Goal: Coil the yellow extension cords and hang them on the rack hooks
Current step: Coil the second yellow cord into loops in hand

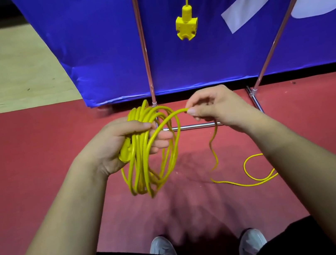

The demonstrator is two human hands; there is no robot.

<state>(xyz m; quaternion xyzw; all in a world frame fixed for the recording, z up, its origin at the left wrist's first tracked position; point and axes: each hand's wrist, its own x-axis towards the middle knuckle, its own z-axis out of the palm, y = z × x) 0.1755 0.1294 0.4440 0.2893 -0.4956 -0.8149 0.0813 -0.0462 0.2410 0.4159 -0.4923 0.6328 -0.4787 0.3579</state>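
My left hand (125,142) grips a bundle of several loops of a yellow extension cord (148,174), with a yellow plug body tucked in the palm. My right hand (210,108) pinches the same cord just right of the coil, forming a fresh arc toward the left hand. The cord's loose tail (255,175) drops from my right hand and curls on the red floor. A second yellow cord hangs from above, its socket end (186,24) dangling in front of the blue banner. The metal rack's poles (142,43) rise behind; its hooks are out of view.
The rack's base bar (193,126) runs along the floor right behind my hands, with a slanted pole (279,30) to the right. A blue banner (96,50) stands behind the rack. My shoes (163,250) are at the bottom, on red floor.
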